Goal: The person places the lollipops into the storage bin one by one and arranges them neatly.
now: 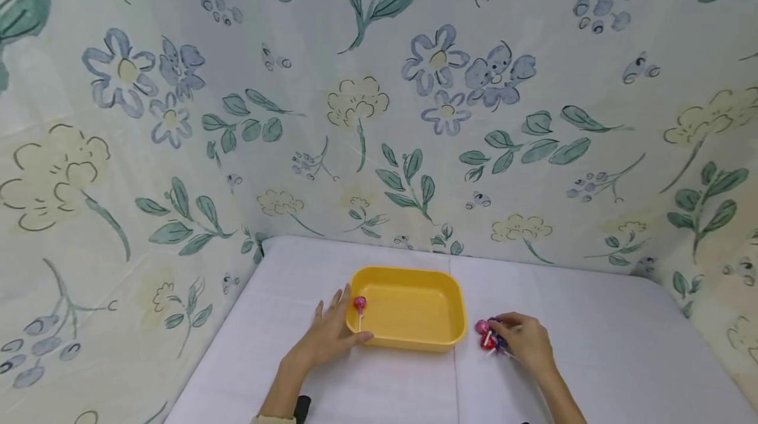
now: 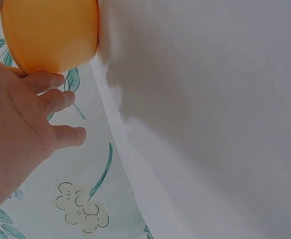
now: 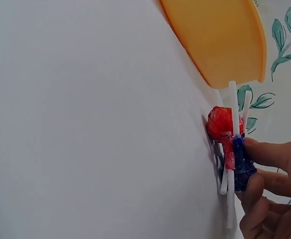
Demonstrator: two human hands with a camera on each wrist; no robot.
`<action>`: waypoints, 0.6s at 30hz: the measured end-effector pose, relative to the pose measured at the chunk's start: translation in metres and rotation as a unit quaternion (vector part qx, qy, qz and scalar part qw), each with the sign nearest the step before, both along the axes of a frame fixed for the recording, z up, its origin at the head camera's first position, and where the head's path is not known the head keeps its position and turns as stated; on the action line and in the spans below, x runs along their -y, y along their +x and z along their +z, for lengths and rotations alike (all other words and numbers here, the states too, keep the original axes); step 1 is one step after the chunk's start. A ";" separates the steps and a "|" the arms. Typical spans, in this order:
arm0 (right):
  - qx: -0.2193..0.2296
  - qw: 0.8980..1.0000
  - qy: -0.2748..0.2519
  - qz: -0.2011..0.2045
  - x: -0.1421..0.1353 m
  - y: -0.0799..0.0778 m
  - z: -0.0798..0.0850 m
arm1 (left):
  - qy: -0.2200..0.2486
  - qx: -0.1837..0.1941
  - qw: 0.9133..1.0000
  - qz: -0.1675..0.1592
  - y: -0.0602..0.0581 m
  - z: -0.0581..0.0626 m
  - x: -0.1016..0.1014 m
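A dark blue lollipop (image 3: 242, 169) is pinched by its wrapped head between the thumb and fingers of the right hand (image 1: 530, 340), its white stick apparently the one pointing up toward the tray; the head is perhaps chosen because it is thicker and easier to grasp than the stick. Whether it has been lifted off the table (image 1: 622, 338) cannot be told. Against it a red lollipop (image 3: 219, 123) is seen, stick downward, and a loose pink lollipop (image 1: 481, 326) lies just to their left. To the left of this cluster a yellow tray (image 1: 408, 345) is set, close by, likely so that the reach is kept short. At its left end the fingers of the left hand (image 1: 328, 334) are spread, the thumb laid on the near left corner, probably to steady it. Inside, at the left, one pink-headed lollipop (image 1: 360, 303) is laid, stick toward the near side. One tray and at least four lollipops are counted, three in the cluster; more may be hidden. Beyond the table, flowered cloth (image 1: 533, 180) is hung.
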State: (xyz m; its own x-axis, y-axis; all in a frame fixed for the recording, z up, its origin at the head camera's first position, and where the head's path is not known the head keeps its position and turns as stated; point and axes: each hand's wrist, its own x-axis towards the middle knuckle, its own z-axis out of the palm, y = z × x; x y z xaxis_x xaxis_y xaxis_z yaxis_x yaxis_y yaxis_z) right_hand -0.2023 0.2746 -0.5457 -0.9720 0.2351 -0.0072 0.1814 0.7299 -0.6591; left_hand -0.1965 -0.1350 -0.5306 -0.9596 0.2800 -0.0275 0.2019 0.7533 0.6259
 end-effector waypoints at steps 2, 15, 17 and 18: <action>0.001 1.000 -0.012 -0.001 -0.001 -0.001 0.001 | 0.000 0.001 1.000 0.000 0.000 0.000 0.000; -0.060 0.996 -0.070 -0.007 -0.001 -0.009 0.012 | -0.002 -0.002 1.000 0.000 0.000 0.000 0.001; -0.079 0.994 -0.077 -0.006 0.001 -0.012 0.015 | 0.002 -0.003 1.000 -0.002 0.000 0.000 0.000; -0.087 0.993 -0.081 -0.006 0.003 -0.013 0.017 | 0.003 -0.004 1.000 -0.003 0.000 0.000 0.000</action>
State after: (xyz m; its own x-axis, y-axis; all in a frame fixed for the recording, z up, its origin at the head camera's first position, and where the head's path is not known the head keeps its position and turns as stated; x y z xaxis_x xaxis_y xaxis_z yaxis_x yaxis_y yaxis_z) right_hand -0.2156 0.2719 -0.5289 -0.9591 0.2559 0.1211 0.0632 0.6104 -0.7896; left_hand -0.1970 -0.1348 -0.5306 -0.9580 0.2862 -0.0175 0.2122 0.7487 0.6280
